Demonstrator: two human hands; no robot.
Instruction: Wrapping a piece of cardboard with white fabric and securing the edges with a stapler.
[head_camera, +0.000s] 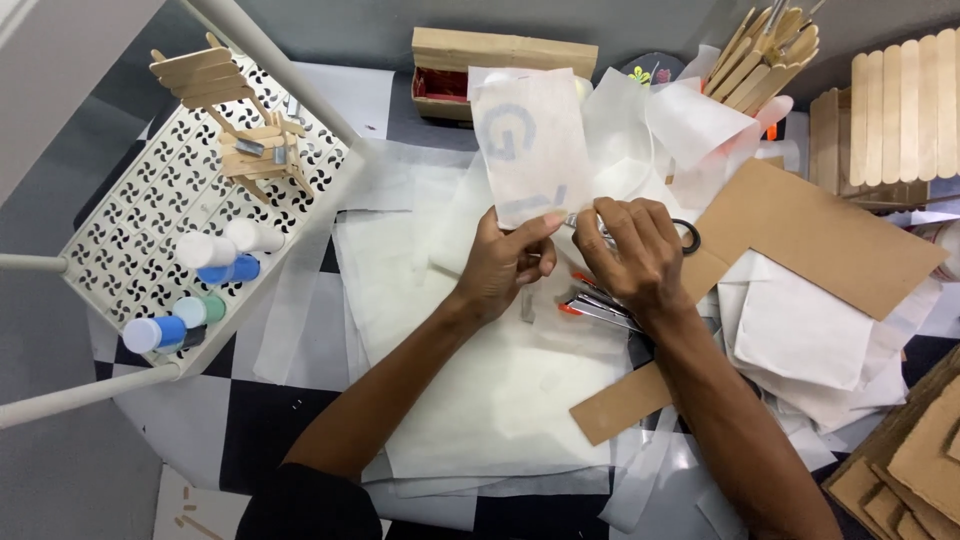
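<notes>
Paper piece (530, 145): thin, light, floppy, tears easily; best pinched at its lower edge.
Left hand (503, 265): pinches that lower edge.
Right hand (635, 255): beside the paper, grips scissors (600, 232).

A thin white paper sheet (530, 140) with faint blue-grey printed marks stands upright at about twelve o'clock of the worktable, pinched at its lower edge by the left hand (503, 265), with the right hand (632, 250) touching the same edge. Behind it, farther toward twelve, lies a flat rectangular cardboard box (500, 55), tan outside with a red lining showing at its left end. At nine o'clock, small paint bottles (205, 285) with white labels lie on a perforated white tray (130, 240).
</notes>
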